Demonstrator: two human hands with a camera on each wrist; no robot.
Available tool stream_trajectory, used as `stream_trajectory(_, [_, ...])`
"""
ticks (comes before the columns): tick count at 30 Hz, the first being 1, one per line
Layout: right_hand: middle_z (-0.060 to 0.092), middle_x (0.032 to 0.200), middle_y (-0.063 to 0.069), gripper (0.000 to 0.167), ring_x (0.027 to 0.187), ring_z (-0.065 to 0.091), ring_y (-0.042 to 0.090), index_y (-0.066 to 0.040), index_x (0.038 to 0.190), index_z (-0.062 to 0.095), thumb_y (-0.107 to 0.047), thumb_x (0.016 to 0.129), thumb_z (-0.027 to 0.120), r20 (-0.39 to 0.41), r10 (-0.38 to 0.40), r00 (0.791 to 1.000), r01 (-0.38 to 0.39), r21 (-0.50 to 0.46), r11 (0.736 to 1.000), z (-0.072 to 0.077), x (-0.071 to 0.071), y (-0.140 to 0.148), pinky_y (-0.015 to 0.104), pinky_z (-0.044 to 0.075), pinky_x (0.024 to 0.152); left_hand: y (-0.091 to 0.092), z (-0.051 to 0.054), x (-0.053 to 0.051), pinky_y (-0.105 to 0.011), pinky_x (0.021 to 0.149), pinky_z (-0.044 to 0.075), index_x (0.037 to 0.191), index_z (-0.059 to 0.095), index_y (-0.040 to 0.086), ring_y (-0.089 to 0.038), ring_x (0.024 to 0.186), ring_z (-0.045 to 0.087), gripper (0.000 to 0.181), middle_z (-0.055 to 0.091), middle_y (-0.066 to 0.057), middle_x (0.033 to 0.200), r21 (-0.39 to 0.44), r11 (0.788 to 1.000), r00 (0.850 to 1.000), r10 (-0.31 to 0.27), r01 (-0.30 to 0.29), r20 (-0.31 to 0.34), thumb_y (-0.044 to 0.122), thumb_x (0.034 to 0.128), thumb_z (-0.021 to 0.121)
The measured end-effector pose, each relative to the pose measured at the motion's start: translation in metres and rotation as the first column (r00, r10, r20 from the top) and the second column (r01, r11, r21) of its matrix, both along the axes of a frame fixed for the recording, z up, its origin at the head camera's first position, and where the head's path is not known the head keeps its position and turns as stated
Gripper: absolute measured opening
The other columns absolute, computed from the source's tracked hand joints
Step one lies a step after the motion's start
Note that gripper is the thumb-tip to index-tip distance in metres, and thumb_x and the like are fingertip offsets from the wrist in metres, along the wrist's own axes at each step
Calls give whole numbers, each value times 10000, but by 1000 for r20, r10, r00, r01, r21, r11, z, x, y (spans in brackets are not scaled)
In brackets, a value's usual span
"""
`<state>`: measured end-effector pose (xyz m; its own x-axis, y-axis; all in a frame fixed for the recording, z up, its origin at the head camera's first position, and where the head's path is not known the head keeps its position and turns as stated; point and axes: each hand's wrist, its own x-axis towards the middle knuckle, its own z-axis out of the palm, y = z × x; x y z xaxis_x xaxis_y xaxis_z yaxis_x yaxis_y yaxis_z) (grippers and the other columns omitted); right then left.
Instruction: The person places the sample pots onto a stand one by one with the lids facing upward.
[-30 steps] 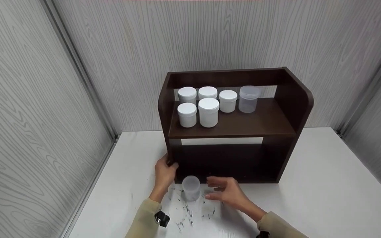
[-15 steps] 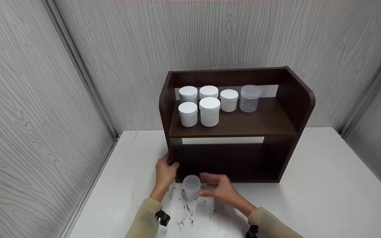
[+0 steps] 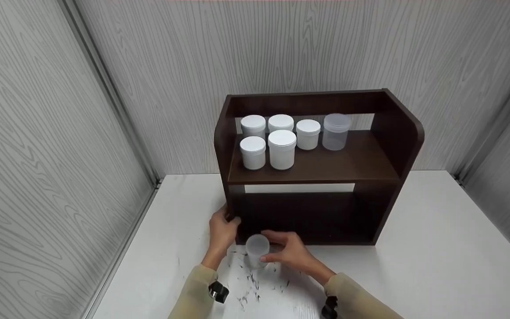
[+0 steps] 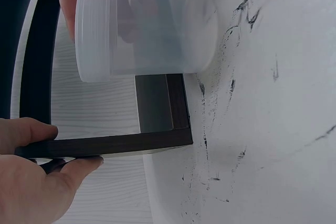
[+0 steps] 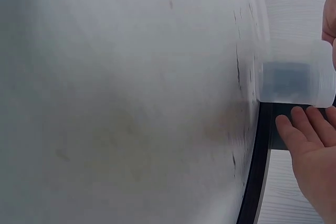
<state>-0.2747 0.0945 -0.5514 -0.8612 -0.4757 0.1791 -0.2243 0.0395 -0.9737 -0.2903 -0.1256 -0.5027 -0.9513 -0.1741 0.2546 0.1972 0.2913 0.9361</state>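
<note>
In the head view, a translucent lidded plastic jar [image 3: 257, 250] stands upright on the white table, before the lower left corner of a dark brown two-tier shelf [image 3: 312, 176]. My left hand [image 3: 223, 230] grips the front edge of the shelf's left side panel, thumb on one face and fingers on the other in the left wrist view. My right hand [image 3: 292, 253] is at the jar's right side, thumb across its front and fingers toward its back. The right wrist view shows those fingers [image 5: 304, 129] fairly straight beside the jar; firm contact is unclear.
On the upper tier, several white lidded jars [image 3: 282, 150] stand at the left and middle, with a larger translucent jar [image 3: 336, 132] to their right. Dark scuff marks [image 3: 251, 283] streak the white table [image 3: 419, 274]. Wood-grain panels [image 3: 184, 88] enclose the back and sides.
My right hand has moved left, from a gap beside the translucent jar to its side, with the thumb now overlapping it. My left hand keeps its hold on the shelf. The jar stays put.
</note>
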Motion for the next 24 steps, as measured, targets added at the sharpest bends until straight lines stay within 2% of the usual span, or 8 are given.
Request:
stream_trajectory(5, [606, 1426, 257, 750, 1252, 643, 378, 84, 1457, 565, -44, 809, 919, -27, 3, 1000, -3, 14, 1000, -1, -1, -2, 430, 568, 969, 0, 1, 1, -505, 1072, 487, 1493, 508, -95, -393, 1306, 585, 548, 616, -266, 1404, 4, 1000, 1000, -11, 11, 2, -34, 957, 601])
stream_trajectory(10, [606, 1431, 246, 736, 1243, 652, 361, 69, 1459, 571, -51, 818, 913, -52, -5, 999, 7, 26, 1000, -2, -1, -3, 454, 564, 976, 0, 0, 1, -508, 1058, 500, 1474, 531, -94, -392, 1284, 604, 528, 634, -263, 1380, -3, 1000, 1000, -3, 3, 3, -44, 955, 607])
stream_trajectory(24, [630, 1394, 251, 690, 1223, 660, 380, 74, 1428, 600, -28, 816, 903, 3, -18, 1000, 18, 11, 1000, -3, -1, -2, 371, 575, 952, 0, 0, -1, -513, 1069, 492, 1491, 497, -114, -402, 1306, 588, 556, 619, -278, 1395, -12, 1000, 1000, 7, -6, 15, -47, 948, 600])
